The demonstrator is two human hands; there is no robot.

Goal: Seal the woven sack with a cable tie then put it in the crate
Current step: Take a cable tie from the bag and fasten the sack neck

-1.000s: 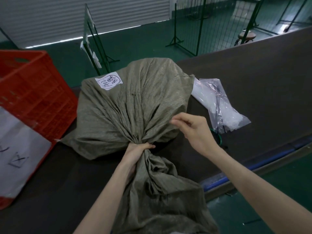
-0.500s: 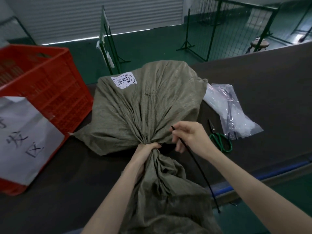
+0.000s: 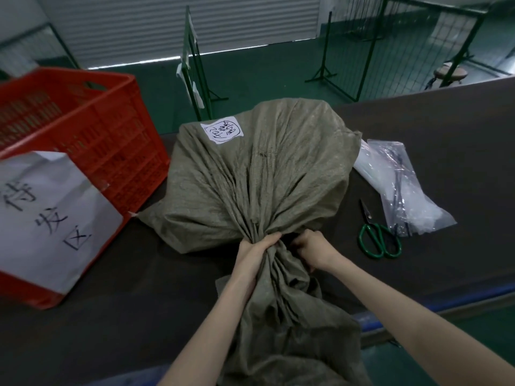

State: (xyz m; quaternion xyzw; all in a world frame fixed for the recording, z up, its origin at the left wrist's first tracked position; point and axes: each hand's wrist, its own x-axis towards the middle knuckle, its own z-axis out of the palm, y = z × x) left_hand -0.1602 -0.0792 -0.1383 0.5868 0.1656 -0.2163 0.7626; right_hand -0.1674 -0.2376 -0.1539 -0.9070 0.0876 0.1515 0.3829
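Dark matting covers our long table (image 3: 83,316), with green floor and wire fencing beyond it. Far left stands the red crate (image 3: 83,129), open at the top, a white paper sheet (image 3: 47,218) taped to its near wall. Just right of it lies the woven sack (image 3: 250,176), its bulk away from us, its long axis running from the labelled far end back toward us, the loose mouth trailing over the table's near edge. Our left hand (image 3: 257,246) is clenched around the gathered neck; our right hand (image 3: 312,246) is curled against the same neck from the other side, touching the left. We cannot make out the cable tie here, and whether the right hand holds it we cannot tell. The crate lies nearer our left arm, we judge. Further right rest green-handled scissors (image 3: 379,240) and a clear plastic bag (image 3: 404,190).
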